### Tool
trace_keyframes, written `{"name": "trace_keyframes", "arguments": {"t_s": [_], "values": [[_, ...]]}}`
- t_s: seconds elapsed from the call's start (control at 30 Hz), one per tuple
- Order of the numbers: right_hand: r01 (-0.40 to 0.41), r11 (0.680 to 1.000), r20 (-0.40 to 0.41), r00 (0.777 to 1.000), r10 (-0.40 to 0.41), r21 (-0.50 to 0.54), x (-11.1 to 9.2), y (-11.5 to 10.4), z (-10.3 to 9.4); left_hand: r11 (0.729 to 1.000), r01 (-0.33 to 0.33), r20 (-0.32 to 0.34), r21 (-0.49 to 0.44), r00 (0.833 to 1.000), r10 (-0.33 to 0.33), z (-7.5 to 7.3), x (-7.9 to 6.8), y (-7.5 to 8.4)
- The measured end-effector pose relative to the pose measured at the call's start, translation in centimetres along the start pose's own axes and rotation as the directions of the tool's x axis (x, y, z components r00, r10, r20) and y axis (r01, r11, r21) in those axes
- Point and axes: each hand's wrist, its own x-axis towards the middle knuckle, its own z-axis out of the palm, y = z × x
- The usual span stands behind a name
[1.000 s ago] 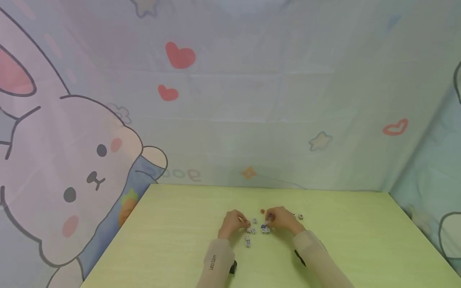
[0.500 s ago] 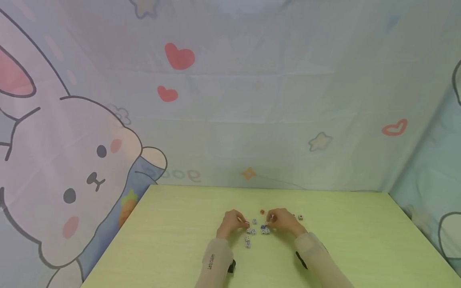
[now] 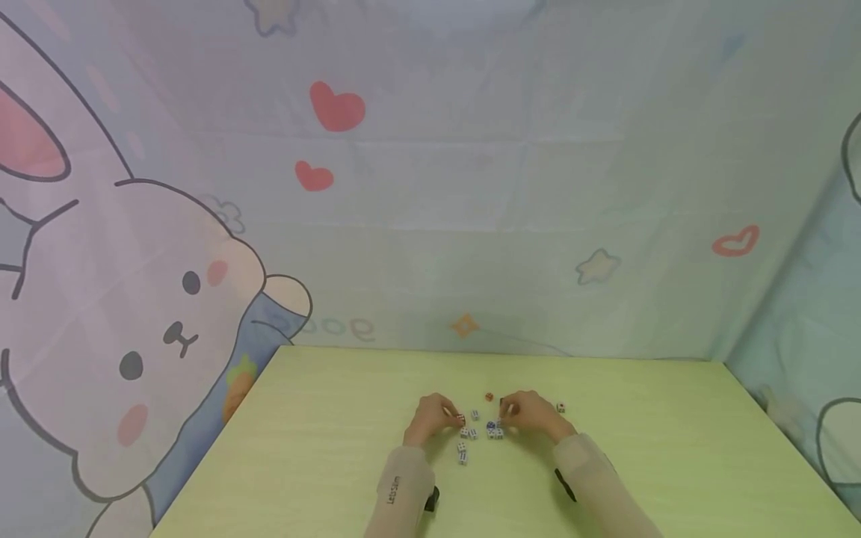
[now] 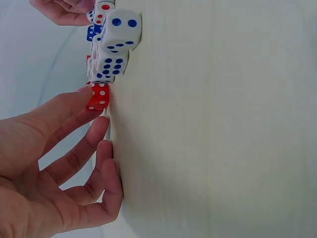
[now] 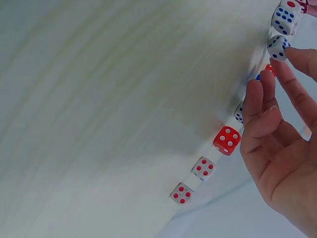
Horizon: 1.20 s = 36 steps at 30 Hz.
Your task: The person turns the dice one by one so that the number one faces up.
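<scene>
Left hand pinches red die, fingers parted only by it; right hand nips white die likewise — crowded here, stray knuckle could knock white dice between askew

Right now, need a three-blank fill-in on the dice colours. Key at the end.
The left hand holds a die coloured ____. The right hand pinches a white die with pips coloured ____. In the right wrist view, the lowest die has pips coloured ____.

Missing: red; blue; red.
</scene>
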Motion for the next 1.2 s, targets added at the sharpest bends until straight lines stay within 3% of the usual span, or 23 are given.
{"name": "trace_keyframes", "arguments": {"t_s": [0.27,0.4,0.53,0.57,0.63,1.2], "values": [[0.01,1.0,-0.009,1.0,-0.01,-0.006,0.2,0.0,-0.1,1.0,0.012,0.001,-0.008,1.0,-0.012,0.1,0.0,-0.2],[0.087,0.996,-0.035,0.996,-0.086,0.017,0.6,1.2,0.2,1.0,0.018,0.002,-0.011,1.0,-0.018,0.0,0.0,-0.2],[0.051,0.999,-0.067,0.996,-0.052,-0.021,0.7,1.0,0.3,1.0,0.022,0.004,-0.015,1.0,-0.022,0.0,0.0,-0.2],[-0.008,1.0,-0.065,0.998,0.006,-0.028,0.3,0.0,0.0,1.0,0.024,0.004,-0.015,1.0,-0.024,0.0,0.0,-0.2],[-0.035,0.999,-0.068,0.997,0.032,-0.039,0.3,-0.1,0.1,1.0,0.025,0.004,-0.017,1.0,-0.025,0.0,0.0,-0.2],[-0.011,1.0,-0.023,1.0,0.011,0.007,-0.1,0.3,0.5,1.0,-0.003,0.006,-0.014,1.0,0.003,0.0,0.0,-0.2]]}}
